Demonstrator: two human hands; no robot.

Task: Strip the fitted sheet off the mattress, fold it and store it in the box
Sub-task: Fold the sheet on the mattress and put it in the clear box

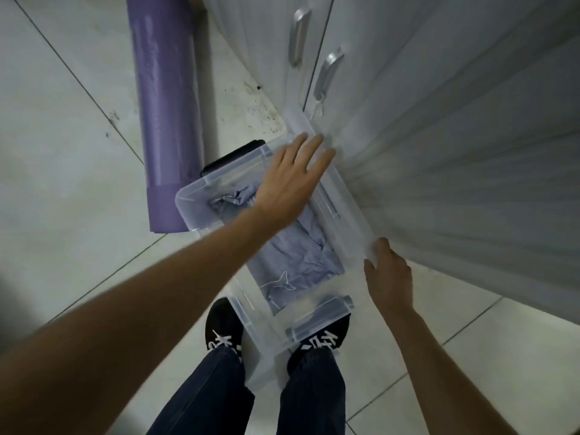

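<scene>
A clear plastic box (188, 199) stands on the tiled floor between my feet and a cabinet. The folded pale blue fitted sheet (292, 259) lies inside it, rumpled at the far end. The box's clear lid (342, 202) stands on edge along the right rim, against the cabinet. My left hand (292, 180) stretches flat over the far half of the box, its fingertips at the lid's far end, holding nothing. At the lid's near corner, my right hand (389, 274) is curled around the edge. The image is motion-blurred.
A rolled purple mat (163, 105) lies on the floor left of the box. White cabinet doors with metal handles (298, 36) rise on the right. A black object (232, 155) sits behind the box. My black shoes (222, 324) touch the box's near end.
</scene>
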